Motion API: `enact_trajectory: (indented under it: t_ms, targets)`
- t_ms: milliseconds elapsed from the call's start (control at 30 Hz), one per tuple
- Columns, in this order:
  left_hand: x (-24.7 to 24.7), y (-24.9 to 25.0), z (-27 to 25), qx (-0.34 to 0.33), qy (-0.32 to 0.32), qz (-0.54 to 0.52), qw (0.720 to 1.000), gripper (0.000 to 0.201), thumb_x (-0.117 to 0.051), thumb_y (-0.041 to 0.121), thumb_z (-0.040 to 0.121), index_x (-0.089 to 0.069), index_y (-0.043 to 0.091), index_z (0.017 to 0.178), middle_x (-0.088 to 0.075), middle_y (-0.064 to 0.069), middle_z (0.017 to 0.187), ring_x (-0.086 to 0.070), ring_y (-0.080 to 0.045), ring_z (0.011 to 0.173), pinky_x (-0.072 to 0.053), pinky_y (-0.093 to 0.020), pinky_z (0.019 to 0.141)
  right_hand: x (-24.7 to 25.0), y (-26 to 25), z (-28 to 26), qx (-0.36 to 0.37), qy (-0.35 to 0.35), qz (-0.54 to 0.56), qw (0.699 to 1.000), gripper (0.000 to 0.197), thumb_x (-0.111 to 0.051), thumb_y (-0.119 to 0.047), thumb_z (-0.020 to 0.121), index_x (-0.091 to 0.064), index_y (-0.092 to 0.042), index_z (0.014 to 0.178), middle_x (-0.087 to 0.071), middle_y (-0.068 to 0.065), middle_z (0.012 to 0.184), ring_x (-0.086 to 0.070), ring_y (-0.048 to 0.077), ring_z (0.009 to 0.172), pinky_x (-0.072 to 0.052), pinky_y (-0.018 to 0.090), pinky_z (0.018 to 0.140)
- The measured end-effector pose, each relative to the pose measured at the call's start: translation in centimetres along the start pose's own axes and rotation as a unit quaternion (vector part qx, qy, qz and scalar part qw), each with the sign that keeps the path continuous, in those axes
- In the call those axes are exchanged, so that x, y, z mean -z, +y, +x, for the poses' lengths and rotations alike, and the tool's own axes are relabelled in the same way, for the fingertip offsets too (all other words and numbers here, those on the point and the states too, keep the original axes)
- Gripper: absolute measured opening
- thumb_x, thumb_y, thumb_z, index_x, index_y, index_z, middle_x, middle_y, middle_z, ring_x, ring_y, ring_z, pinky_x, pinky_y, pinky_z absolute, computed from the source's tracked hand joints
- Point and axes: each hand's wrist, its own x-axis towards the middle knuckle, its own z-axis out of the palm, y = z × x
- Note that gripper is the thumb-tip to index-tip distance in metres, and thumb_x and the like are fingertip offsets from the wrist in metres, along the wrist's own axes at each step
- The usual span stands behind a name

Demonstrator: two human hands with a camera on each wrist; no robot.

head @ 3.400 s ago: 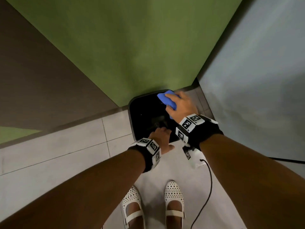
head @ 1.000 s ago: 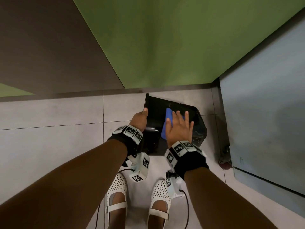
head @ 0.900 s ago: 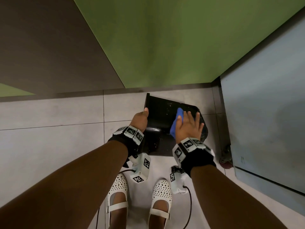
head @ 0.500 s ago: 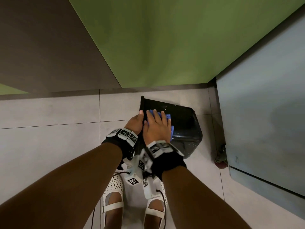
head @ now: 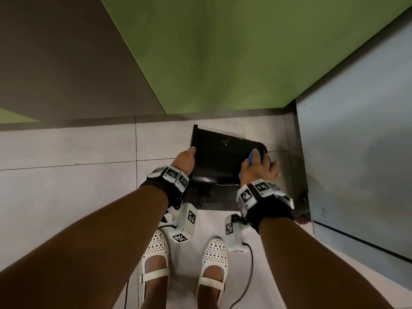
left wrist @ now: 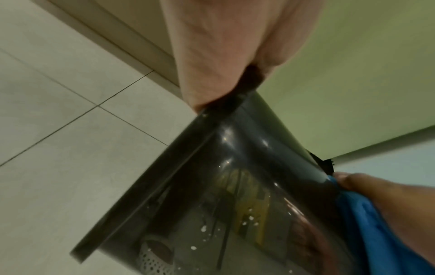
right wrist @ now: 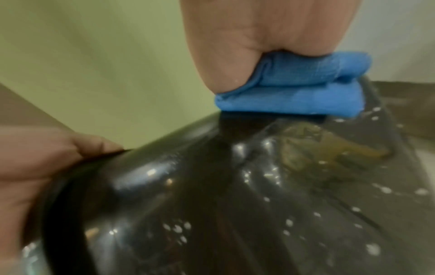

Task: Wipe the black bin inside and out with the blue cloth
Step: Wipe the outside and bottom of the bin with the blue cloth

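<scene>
Pale grey floor tiles (head: 66,157) meeting a green wall (head: 223,63) — setting for the entry. Glossy black plastic bin (head: 218,166) is lying tipped on its side on those tiles, just ahead of a pair of white perforated shoes (head: 156,253); long axis is running left to right, rim and opening facing the person's left, closed base pointing right toward a pale blue-grey panel (head: 356,141).

Left hand (head: 186,158) is gripping the rim, thumb on the outside, fingers curled over the edge. Right hand (head: 259,168) is pressing a folded blue cloth (right wrist: 289,94) onto the rounded base corner, fingers fairly straight and slightly spread over it, thumb tucking one fold.

Progress — judged: an outside pass is under way on the upward wall. White specks are showing across that glossy wall in both wrist views, so wiping looks unfinished. The floor-side wall is hidden. The interior's state cannot be told.
</scene>
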Motion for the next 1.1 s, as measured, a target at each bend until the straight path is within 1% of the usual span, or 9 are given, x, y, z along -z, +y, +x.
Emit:
enact_trajectory:
  t_ms: [167,333,500,733,833,900,933,1000,1100]
  targets:
    - [0.0,1.0,-0.6,-0.020,0.031,0.068,0.997,0.065,-0.014,0.044,0.099,-0.046,-0.002,0.130,-0.047,-0.024,0.137,-0.049,-0.033,0.118,-0.034,-0.034,0.100,-1.2,-4.2,-0.6,0.163,-0.031,-0.055,0.985,0.050,-0.028,-0.035,0.100,-0.016,-0.026,0.148,-0.012,0.000,0.158,-0.005,0.028,0.145,-0.010,0.047,0.118]
    - [-0.2,-0.3,0.0,-0.037,0.056,0.066,0.996,0.057,-0.024,0.039,0.099,-0.058,-0.002,0.118,-0.057,-0.024,0.126,-0.053,-0.032,0.115,-0.034,-0.027,0.085,-2.9,-5.1,-2.8,0.323,-0.048,-0.063,0.943,0.051,-0.029,-0.035,0.100,-0.015,-0.027,0.148,-0.013,-0.005,0.158,-0.006,0.019,0.146,-0.006,0.040,0.118]
    - [-0.2,-1.7,-0.3,-0.043,0.053,0.030,0.997,0.049,-0.027,0.041,0.098,-0.056,0.007,0.078,-0.049,-0.008,0.071,-0.043,-0.021,0.064,-0.032,-0.029,0.058,-2.0,-0.3,-1.1,0.206,-0.038,-0.047,0.977,0.050,-0.025,-0.036,0.100,-0.012,-0.030,0.148,-0.008,-0.004,0.158,-0.002,0.020,0.146,-0.007,0.045,0.119]
    - [-0.3,-2.5,0.1,-0.050,0.053,-0.020,0.997,0.046,-0.027,0.043,0.098,-0.042,0.017,0.064,-0.045,-0.001,0.066,-0.040,-0.013,0.058,-0.030,-0.020,0.055,-0.3,1.1,0.6,-0.013,-0.055,-0.002,0.998,0.050,-0.027,-0.034,0.100,-0.013,-0.028,0.148,-0.003,0.000,0.159,0.004,0.032,0.145,-0.010,0.052,0.117]
    - [0.1,-2.2,0.0,-0.042,0.044,-0.014,0.998,0.047,-0.025,0.045,0.098,-0.050,0.018,0.068,-0.055,-0.006,0.077,-0.052,-0.024,0.077,-0.041,-0.027,0.074,-1.4,-1.7,-1.2,-0.010,-0.043,-0.014,0.999,0.052,-0.026,-0.033,0.100,-0.009,-0.026,0.149,0.000,0.001,0.159,0.007,0.032,0.145,-0.006,0.052,0.116]
    - [0.5,-2.0,-0.1,-0.037,0.029,0.002,0.999,0.053,-0.022,0.044,0.098,-0.061,0.009,0.104,-0.062,-0.016,0.115,-0.053,-0.030,0.112,-0.038,-0.033,0.100,-2.9,-3.6,-2.9,0.096,-0.025,-0.058,0.993,0.052,-0.025,-0.032,0.101,-0.007,-0.026,0.149,-0.001,0.002,0.159,0.004,0.032,0.145,-0.007,0.052,0.116]
    - [0.6,-1.9,-0.3,-0.033,0.026,0.013,0.999,0.055,-0.021,0.042,0.099,-0.053,0.006,0.125,-0.052,-0.018,0.134,-0.045,-0.031,0.127,-0.031,-0.034,0.108,-3.8,-4.4,-3.7,0.151,-0.013,-0.072,0.986,0.052,-0.025,-0.032,0.101,-0.007,-0.025,0.149,-0.002,0.002,0.159,0.003,0.031,0.145,-0.008,0.051,0.117]
    - [0.8,-1.8,-0.8,-0.036,0.023,0.027,0.999,0.055,-0.019,0.040,0.100,-0.038,0.006,0.139,-0.036,-0.015,0.149,-0.032,-0.028,0.139,-0.022,-0.033,0.114,-4.8,-5.7,-4.8,0.226,-0.007,-0.063,0.972,0.051,-0.026,-0.033,0.101,-0.010,-0.026,0.149,-0.005,-0.001,0.159,0.002,0.027,0.146,-0.006,0.048,0.119]
    - [1.0,-2.1,-0.7,-0.042,0.030,0.022,0.998,0.055,-0.017,0.038,0.100,-0.038,0.005,0.139,-0.038,-0.015,0.148,-0.033,-0.026,0.138,-0.021,-0.031,0.113,-4.9,-5.7,-4.1,0.280,-0.043,-0.054,0.958,0.050,-0.026,-0.034,0.101,-0.013,-0.028,0.148,-0.007,-0.003,0.158,0.002,0.023,0.146,-0.005,0.047,0.119]
